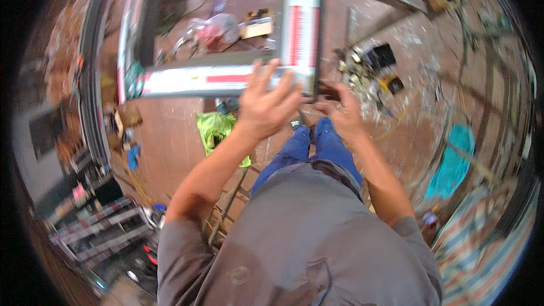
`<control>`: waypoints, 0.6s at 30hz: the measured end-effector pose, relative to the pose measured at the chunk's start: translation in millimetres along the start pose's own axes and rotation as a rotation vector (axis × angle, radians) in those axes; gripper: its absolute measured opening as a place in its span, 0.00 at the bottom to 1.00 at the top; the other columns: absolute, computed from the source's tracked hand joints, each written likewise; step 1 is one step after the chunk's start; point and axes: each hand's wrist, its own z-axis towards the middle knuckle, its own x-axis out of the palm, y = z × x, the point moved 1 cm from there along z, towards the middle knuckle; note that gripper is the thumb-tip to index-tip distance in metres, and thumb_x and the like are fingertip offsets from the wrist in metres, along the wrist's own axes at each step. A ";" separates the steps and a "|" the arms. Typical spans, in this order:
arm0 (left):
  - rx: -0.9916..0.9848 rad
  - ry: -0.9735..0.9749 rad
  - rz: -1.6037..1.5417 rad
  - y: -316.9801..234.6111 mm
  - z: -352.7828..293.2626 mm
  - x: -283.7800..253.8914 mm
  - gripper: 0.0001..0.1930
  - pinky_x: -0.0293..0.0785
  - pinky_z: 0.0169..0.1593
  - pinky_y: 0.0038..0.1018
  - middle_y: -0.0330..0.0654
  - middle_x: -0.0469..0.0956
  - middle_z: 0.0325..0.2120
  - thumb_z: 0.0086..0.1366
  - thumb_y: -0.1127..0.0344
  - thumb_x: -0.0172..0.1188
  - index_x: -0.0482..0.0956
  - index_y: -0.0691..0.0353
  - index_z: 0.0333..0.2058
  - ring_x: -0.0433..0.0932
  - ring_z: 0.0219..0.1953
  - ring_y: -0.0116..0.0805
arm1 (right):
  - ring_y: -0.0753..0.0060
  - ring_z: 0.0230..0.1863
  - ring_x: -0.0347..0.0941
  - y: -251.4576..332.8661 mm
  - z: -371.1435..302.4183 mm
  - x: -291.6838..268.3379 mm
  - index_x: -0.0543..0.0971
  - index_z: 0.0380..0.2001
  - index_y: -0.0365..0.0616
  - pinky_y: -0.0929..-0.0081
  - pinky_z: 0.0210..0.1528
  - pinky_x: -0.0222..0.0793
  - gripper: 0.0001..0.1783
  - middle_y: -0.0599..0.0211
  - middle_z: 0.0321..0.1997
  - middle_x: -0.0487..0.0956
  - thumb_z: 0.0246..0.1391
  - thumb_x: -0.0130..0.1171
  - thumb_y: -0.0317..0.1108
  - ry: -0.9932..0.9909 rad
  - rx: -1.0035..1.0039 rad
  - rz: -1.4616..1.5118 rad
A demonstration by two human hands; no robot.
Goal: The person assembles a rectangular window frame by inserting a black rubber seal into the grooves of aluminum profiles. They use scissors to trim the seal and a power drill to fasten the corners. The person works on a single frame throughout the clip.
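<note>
Upper centre: left hand (268, 103) flat, fingers spread on metal frame (195, 81); right hand (345, 114) half-curled by its corner, hold unclear; uneven pushing could skew it.

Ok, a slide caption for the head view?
Left hand laid on the corner of a silvery frame, right hand beside it, above a cluttered reddish floor.

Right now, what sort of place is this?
Probably a fabrication workshop: the left hand rests on a large frame, long dark bars run along the left side, and scraps litter the reddish floor.
</note>
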 end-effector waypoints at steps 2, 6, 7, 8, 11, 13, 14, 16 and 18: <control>-0.102 -0.069 0.009 -14.5 -4.0 4.8 0.13 0.65 0.73 0.66 0.45 0.85 0.54 0.61 0.54 0.70 0.88 0.52 0.40 0.77 0.68 0.59 | 0.65 0.56 0.83 -6.4 -3.9 3.4 0.74 0.67 0.39 0.67 0.60 0.81 0.30 0.58 0.59 0.84 0.64 0.72 0.26 -0.062 0.172 0.089; -0.295 -0.236 -0.057 -31.0 -14.4 16.8 0.17 0.61 0.73 0.64 0.49 0.82 0.54 0.66 0.50 0.63 0.85 0.56 0.43 0.75 0.69 0.59 | 0.67 0.61 0.78 -8.5 -7.9 -2.0 0.70 0.71 0.36 0.71 0.60 0.78 0.30 0.59 0.64 0.80 0.70 0.65 0.24 -0.061 0.016 -0.087; -0.342 -0.301 -0.094 -37.5 -16.5 19.1 0.18 0.61 0.73 0.63 0.49 0.82 0.54 0.65 0.49 0.62 0.85 0.57 0.43 0.75 0.68 0.58 | 0.66 0.61 0.79 -10.3 -11.0 -16.1 0.68 0.73 0.34 0.69 0.60 0.78 0.30 0.58 0.65 0.79 0.72 0.63 0.27 0.007 -0.012 -0.121; -0.370 -0.351 -0.137 -41.0 -18.6 21.5 0.19 0.61 0.74 0.61 0.50 0.82 0.54 0.65 0.50 0.63 0.84 0.58 0.43 0.75 0.67 0.56 | 0.66 0.59 0.79 2.3 -9.4 -13.0 0.68 0.73 0.33 0.68 0.59 0.78 0.28 0.59 0.64 0.79 0.77 0.57 0.36 -0.045 -0.043 -0.280; -0.434 -0.468 -0.227 -49.9 -40.7 11.8 0.17 0.63 0.73 0.56 0.48 0.81 0.56 0.63 0.53 0.67 0.84 0.56 0.46 0.76 0.66 0.50 | 0.78 0.49 0.76 59.9 2.8 39.1 0.73 0.68 0.36 0.79 0.44 0.70 0.30 0.64 0.55 0.80 0.79 0.52 0.51 -0.147 0.152 0.120; -0.476 -0.589 -0.274 -63.3 -72.5 6.9 0.18 0.64 0.72 0.54 0.47 0.81 0.55 0.62 0.55 0.69 0.84 0.54 0.48 0.77 0.66 0.49 | 0.79 0.43 0.76 64.0 24.3 32.5 0.77 0.62 0.39 0.79 0.40 0.68 0.27 0.68 0.49 0.82 0.78 0.54 0.53 -0.070 0.234 -0.135; -0.579 -0.526 -0.346 -70.6 -95.1 7.9 0.19 0.66 0.72 0.54 0.44 0.82 0.56 0.61 0.55 0.72 0.84 0.53 0.49 0.78 0.65 0.47 | 0.80 0.39 0.76 64.8 37.3 27.8 0.79 0.59 0.40 0.79 0.38 0.67 0.27 0.70 0.46 0.83 0.78 0.54 0.54 -0.035 0.265 -0.260; -0.808 -0.386 -0.432 -80.4 -164.9 27.3 0.20 0.71 0.67 0.52 0.42 0.84 0.54 0.60 0.56 0.75 0.84 0.53 0.50 0.81 0.61 0.46 | 0.78 0.36 0.78 60.1 43.9 10.6 0.80 0.55 0.42 0.76 0.35 0.69 0.25 0.70 0.44 0.84 0.76 0.57 0.55 -0.031 0.319 -0.248; -1.117 -0.144 -0.645 -67.4 -228.1 7.7 0.20 0.80 0.54 0.49 0.46 0.87 0.48 0.61 0.58 0.74 0.85 0.57 0.50 0.85 0.51 0.52 | 0.73 0.38 0.81 61.0 38.3 2.4 0.79 0.57 0.40 0.74 0.34 0.71 0.23 0.65 0.48 0.86 0.76 0.58 0.50 -0.039 0.425 -0.111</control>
